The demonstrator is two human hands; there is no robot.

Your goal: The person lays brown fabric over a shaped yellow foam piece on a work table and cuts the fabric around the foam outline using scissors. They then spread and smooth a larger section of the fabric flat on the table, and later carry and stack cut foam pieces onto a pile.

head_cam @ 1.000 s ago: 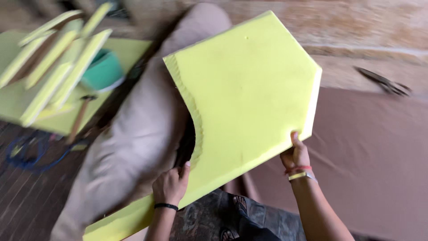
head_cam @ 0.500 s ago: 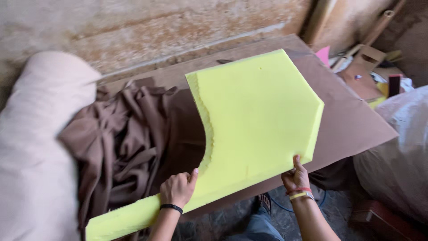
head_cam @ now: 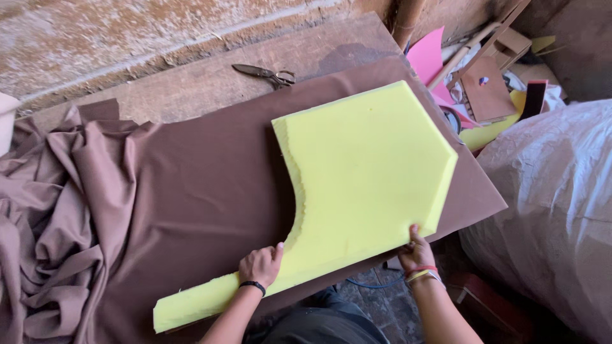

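The foam [head_cam: 363,185], a thick yellow slab cut with a slanted top right corner and a deep curved notch down its left edge, lies on the brown cloth [head_cam: 191,197] spread over the table [head_cam: 210,79], its near edge at or just past the table's front. A narrow tongue of it runs out to the lower left.

The left hand [head_cam: 260,266] rests on the near edge where the curve meets the tongue, fingers curled over the top face and pressing down. The right hand [head_cam: 417,253] grips the lower right corner, thumb on top and fingers hidden under the slab (so how tightly it holds cannot be told).

To the left the cloth bunches into a heap of folds. Scissors [head_cam: 264,73] lie on bare wood beyond the cloth, well apart from the foam. Off the right end of the table sit pink card [head_cam: 424,60], cardboard scraps and a large white sack [head_cam: 548,197].

Risks, as a judgement: the thin tongue is the weak spot and could tear or bend if the slab is lifted by the right corner alone. Dragging the foam could also ruck the cloth beneath it into wrinkles.
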